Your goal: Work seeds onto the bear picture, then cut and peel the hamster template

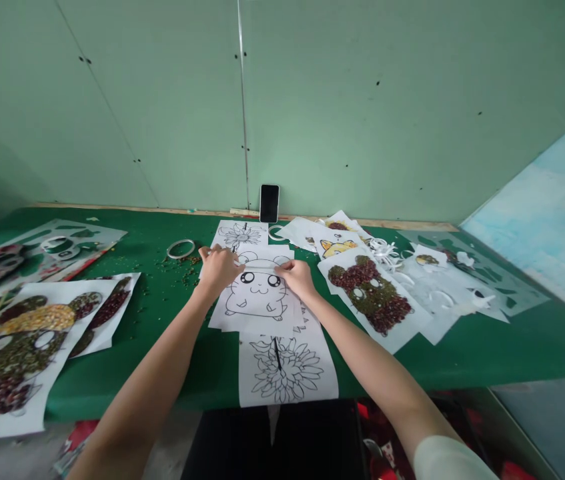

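A hamster line drawing (257, 300) on white paper lies in front of me, on top of other printed sheets. Across its forehead runs a thin whitish strip of tape (261, 270), stretched between my two hands. The fingers of my left hand (219, 268) are pinched at the strip's left end, beside the hamster's ear. At the right end, my right hand (296, 277) pinches the strip between thumb and fingers, close to the paper. Under the drawing, a sheet with a flower outline (287, 370) reaches the table's front edge.
Tape rolls lie at left (181, 249) and behind the sheets (276, 233). A phone (269, 203) leans on the wall. Seed-covered pictures flank me left (27, 347) and right (375, 293), near curled white strips (383, 251). Loose seeds dot the green table (162, 333).
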Motion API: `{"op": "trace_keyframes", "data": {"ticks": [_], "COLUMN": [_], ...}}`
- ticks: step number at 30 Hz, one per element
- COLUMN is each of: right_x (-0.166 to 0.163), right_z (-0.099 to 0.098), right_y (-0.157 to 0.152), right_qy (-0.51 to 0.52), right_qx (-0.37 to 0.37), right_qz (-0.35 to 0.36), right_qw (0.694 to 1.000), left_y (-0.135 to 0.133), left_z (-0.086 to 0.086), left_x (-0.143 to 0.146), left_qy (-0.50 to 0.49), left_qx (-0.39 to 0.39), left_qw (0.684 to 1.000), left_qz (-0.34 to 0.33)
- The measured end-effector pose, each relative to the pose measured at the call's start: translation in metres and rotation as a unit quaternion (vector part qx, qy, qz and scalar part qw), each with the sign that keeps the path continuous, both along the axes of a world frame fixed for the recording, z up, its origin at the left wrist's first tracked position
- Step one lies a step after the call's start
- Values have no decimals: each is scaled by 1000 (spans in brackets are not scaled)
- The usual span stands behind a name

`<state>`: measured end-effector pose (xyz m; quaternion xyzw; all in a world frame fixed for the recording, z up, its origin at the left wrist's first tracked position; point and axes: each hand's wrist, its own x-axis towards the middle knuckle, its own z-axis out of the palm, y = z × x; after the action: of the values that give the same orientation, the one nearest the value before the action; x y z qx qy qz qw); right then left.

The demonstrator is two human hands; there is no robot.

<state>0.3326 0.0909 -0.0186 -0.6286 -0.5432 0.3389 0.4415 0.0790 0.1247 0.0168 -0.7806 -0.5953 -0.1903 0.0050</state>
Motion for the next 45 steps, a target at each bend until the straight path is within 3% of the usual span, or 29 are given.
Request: {"op": "trace_keyframes", "data": {"ticks": [11, 18, 23, 31, 37, 45], "right_x": [1, 4, 3, 2, 3, 21], "right_z": [-6, -6, -3, -1, -2, -17], "right_y": [4, 4, 3, 2, 1, 16], "right_qy": [-57, -58, -54, -56, -60, -47], "right_qx": [2, 3, 7, 8, 28, 106], "right_qz": [-6, -6, -10, -8, -2, -27], "right_qw": [998, 998, 998, 998, 998, 993], "left_y": [-4, 6, 14, 17, 2, -14], "left_z": [-3, -2, 0, -7, 8, 13], "left_x": [5, -4, -18, -16, -10, 6], "left_qy": [-24, -77, -102, -93, -128, -160], "left_qx": [-5, -82, -32, -85, -16, 67], "left_qw": [999, 993, 994, 991, 985, 976], "left_qz": [40, 19, -29, -42, -114, -132]}}
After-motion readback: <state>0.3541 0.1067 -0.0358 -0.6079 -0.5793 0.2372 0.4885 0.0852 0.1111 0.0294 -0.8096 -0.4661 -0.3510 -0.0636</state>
